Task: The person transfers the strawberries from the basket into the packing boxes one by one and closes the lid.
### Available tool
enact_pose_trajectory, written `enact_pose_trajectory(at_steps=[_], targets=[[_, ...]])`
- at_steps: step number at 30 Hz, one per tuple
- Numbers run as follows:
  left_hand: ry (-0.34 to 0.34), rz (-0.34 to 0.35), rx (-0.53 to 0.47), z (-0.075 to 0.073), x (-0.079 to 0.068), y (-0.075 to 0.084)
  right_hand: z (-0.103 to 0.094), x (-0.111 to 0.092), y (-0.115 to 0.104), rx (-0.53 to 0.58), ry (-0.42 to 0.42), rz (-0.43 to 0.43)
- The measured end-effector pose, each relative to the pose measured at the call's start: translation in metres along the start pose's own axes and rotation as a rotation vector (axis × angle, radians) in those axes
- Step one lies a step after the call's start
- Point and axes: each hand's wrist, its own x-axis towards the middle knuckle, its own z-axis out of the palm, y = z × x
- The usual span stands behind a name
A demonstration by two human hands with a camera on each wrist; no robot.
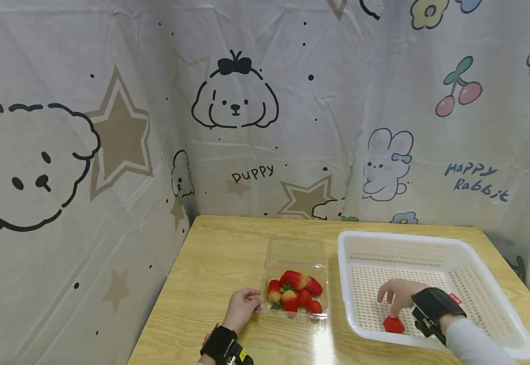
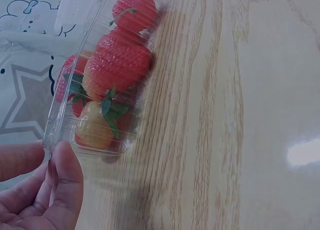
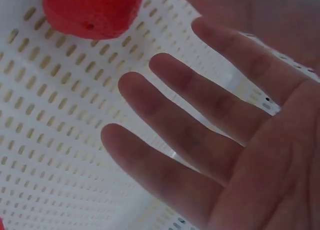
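Note:
A clear plastic box (image 1: 326,289) with its lid folded back holds several red strawberries (image 1: 292,280), some with pale yellowish patches and green leaves. My left hand (image 1: 242,309) pinches the rim at the box's near left corner between thumb and finger, plainly seen in the left wrist view. Inside the white basket (image 1: 353,304), a single red strawberry (image 1: 393,325) lies on the slotted floor near the front wall. My right hand (image 1: 398,295) hovers just over it; the right wrist view shows the fingers (image 3: 185,135) spread and apart from the fruit (image 3: 92,12).
The basket stands to the right of the box on a wooden table (image 1: 219,248), its raised rim (image 1: 406,236) running all round. A printed cloth (image 1: 265,152) hangs behind and along the left side. Another bit of red (image 3: 1,224) shows at the right wrist view's corner.

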Motion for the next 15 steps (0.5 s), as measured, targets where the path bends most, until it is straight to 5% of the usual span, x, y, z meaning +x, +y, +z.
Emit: enact_pose_trajectory(at_steps=[7,15], targets=[[-0.001,-0.004,0.003,-0.0009,0.0007,-0.0015,0.0017,-0.0015,-0.0061,0.005,-0.161,0.059],[-0.005,0.001,-0.013,-0.0011,0.0005,0.0007,0.0067,-0.0006,-0.0093,-0.023,-0.189,0.049]])
